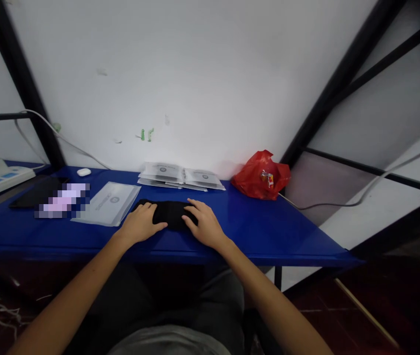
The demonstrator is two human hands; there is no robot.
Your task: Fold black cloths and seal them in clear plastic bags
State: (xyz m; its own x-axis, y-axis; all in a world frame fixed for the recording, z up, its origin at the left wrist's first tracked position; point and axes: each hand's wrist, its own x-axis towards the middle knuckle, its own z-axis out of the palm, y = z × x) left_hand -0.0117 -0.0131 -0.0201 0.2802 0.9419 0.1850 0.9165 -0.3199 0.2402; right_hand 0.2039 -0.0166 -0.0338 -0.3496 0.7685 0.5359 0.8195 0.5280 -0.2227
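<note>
Where the blue table (261, 227) begins at far left, a white power strip (2, 182) lies beside a dark flat device and a blurred-out patch; a small white case (84, 172) sits farther back. Next comes a frosted pouch (104, 204), lying flat and printed with a logo, just left of the left hand (141, 223). That hand is partly open, fingers gently bent over the left end of a folded black cloth (171, 214), thumb reaching right along its near side; it seems to press more than grip. The cloth lies on the table near the front edge, between the hands, already in a compact strip and outside any pouch. Its long axis runs left to right, roughly along the table's near edge; no front shows, so which way it points cannot be told. Behind it, by the wall, is a pile of frosted pouches (163, 172). The right hand (206, 224), fingers loosely spread, rests on the cloth's right end. Farther right stands a crumpled red plastic bag (259, 175).
</note>
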